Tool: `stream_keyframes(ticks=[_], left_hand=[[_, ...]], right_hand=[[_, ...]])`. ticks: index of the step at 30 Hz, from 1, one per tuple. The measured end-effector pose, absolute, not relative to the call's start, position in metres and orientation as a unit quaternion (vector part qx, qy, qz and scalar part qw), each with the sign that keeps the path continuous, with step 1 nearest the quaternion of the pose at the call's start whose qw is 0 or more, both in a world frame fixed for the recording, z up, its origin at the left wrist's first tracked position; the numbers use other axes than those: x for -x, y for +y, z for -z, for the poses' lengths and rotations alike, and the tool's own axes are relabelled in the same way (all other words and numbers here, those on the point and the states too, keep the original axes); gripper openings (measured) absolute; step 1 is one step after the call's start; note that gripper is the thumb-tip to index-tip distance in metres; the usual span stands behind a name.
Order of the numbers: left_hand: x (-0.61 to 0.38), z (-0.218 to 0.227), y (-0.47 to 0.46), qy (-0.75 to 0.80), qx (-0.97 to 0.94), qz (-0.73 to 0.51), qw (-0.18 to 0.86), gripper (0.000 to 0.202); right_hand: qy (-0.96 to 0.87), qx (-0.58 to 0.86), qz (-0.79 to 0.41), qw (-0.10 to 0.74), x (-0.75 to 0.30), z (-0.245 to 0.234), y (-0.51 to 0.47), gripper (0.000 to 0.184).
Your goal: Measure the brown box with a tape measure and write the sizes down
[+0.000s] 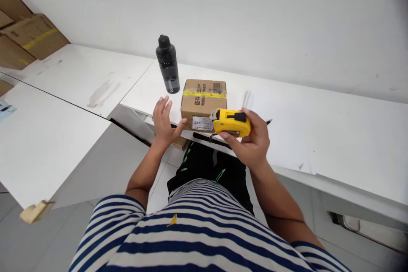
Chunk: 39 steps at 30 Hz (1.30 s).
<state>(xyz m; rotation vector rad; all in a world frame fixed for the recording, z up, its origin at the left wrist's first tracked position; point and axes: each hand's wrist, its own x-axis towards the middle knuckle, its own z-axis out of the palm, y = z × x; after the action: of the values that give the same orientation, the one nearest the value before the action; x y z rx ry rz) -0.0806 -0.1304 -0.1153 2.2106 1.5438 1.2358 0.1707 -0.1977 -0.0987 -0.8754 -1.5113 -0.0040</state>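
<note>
My right hand (253,140) grips a yellow tape measure (234,122) with a black lock button on its upper side. The tape measure is in front of the near right corner of a small cardboard box (204,100) and hides part of it. Yellow tape runs across the box's top, and a white label (202,123) is on its near side. Just left of the box, my left hand (166,123) has its fingers spread and holds nothing. Its thumb is close to the box's near left corner; whether they touch I cannot tell.
A dark bottle (168,66) stands upright behind the box, to its left. White paper (248,100) and a pen (269,121), partly hidden by my right hand, lie on the white table (334,136). Cardboard boxes (35,36) are stacked at the far left against the wall.
</note>
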Motion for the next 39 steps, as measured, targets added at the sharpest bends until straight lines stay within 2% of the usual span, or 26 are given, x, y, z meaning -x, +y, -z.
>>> stream_keyframes(ticks=[2,5,8,13,20,24,26,31,36,39], left_hand=[[0.072,0.089,-0.154,0.493,-0.735,-0.457,0.086,0.083],[0.055,0.051,-0.176,0.400,-0.767,-0.429,0.260,0.073],[0.043,0.025,-0.178,0.341,-0.756,-0.365,0.423,0.063],[0.034,0.012,-0.170,0.312,-0.728,-0.315,0.524,0.057],[0.043,0.010,-0.155,0.344,-0.755,-0.311,0.463,0.051],[0.068,-0.005,-0.125,0.427,-0.664,-0.500,0.356,0.043],[0.069,-0.012,-0.119,0.435,-0.661,-0.527,0.310,0.041],[0.033,-0.007,-0.136,0.330,-0.807,-0.310,0.380,0.049],[0.014,0.005,-0.151,0.304,-0.783,-0.305,0.448,0.053],[0.034,0.003,-0.135,0.308,-0.760,-0.337,0.461,0.051]], right_hand=[[-0.694,0.356,0.038,0.624,-0.172,0.091,-0.202,0.079],[-0.735,0.333,0.103,0.582,-0.170,0.078,-0.208,0.073],[-0.756,0.334,0.113,0.552,-0.167,0.071,-0.213,0.060],[-0.763,0.313,0.078,0.560,-0.165,0.079,-0.216,0.058],[-0.780,0.339,0.133,0.508,-0.195,0.083,-0.208,0.053],[-0.773,0.378,0.152,0.487,-0.235,0.057,-0.191,0.049],[-0.776,0.379,0.151,0.482,-0.245,0.042,-0.187,0.050],[-0.842,0.357,0.145,0.377,-0.235,0.030,-0.191,0.030],[-0.874,0.361,0.135,0.296,-0.228,0.027,-0.198,0.022],[-0.886,0.334,0.161,0.279,-0.240,0.019,-0.195,0.021]])
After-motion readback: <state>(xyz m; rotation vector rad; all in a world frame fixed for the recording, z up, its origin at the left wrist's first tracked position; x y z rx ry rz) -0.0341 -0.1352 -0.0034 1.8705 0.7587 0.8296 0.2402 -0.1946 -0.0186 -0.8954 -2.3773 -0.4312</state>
